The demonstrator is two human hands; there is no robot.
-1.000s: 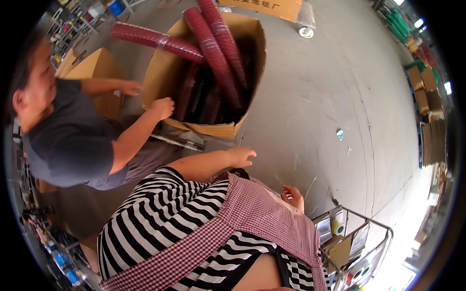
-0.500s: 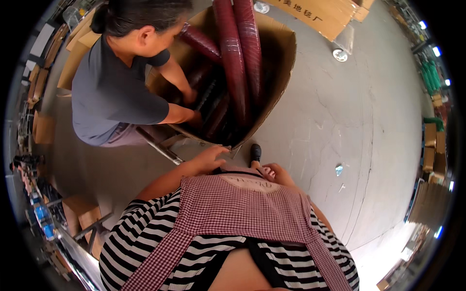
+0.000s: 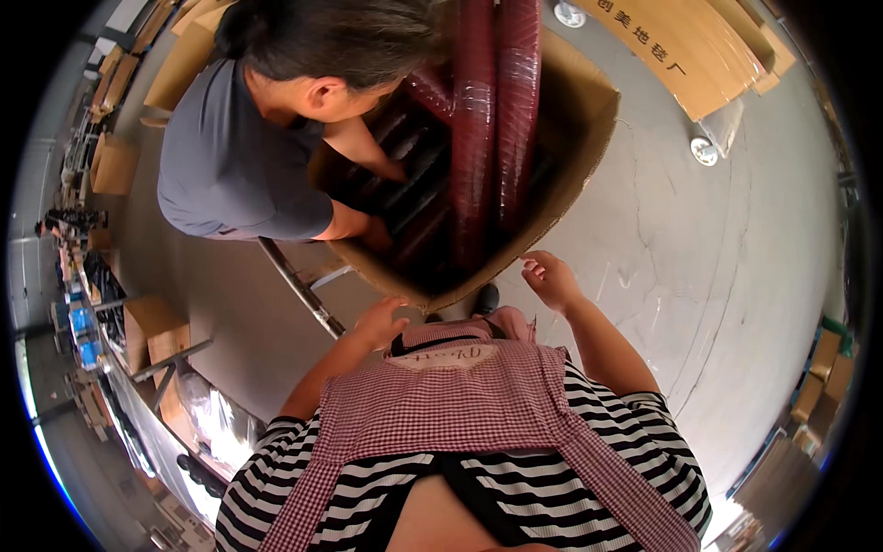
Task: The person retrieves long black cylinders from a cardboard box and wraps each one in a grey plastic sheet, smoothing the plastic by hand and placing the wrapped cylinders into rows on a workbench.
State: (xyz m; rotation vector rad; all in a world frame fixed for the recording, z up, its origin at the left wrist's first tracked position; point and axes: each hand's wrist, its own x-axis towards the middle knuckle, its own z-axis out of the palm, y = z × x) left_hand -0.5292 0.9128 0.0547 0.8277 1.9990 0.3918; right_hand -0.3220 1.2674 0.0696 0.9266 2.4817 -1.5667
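Observation:
A large cardboard box (image 3: 584,92) stands just ahead of me, with plastic-wrapped dark red rolls (image 3: 474,138) leaning upright in it and darker wrapped rolls lying lower down. My left hand (image 3: 379,324) is at the near edge of the box, fingers apart with nothing in them; whether the fingertips touch the cardboard I cannot tell. Beside the box's near right edge is my right hand (image 3: 549,281), open and empty, with its fingers slightly bent. A co-worker (image 3: 241,152) bends over the left side, both hands down inside the box among the dark rolls.
A metal bar (image 3: 296,287) slants below the box at the left. Beyond it, to the right, a cart with castors (image 3: 705,151) carries a flat carton (image 3: 681,55). Cartons (image 3: 152,322) and shelving line the left, with more cartons (image 3: 821,373) at the far right.
My right hand has moved from my apron out to the box's right edge. My view has shifted closer to the box. The co-worker leans farther over it.

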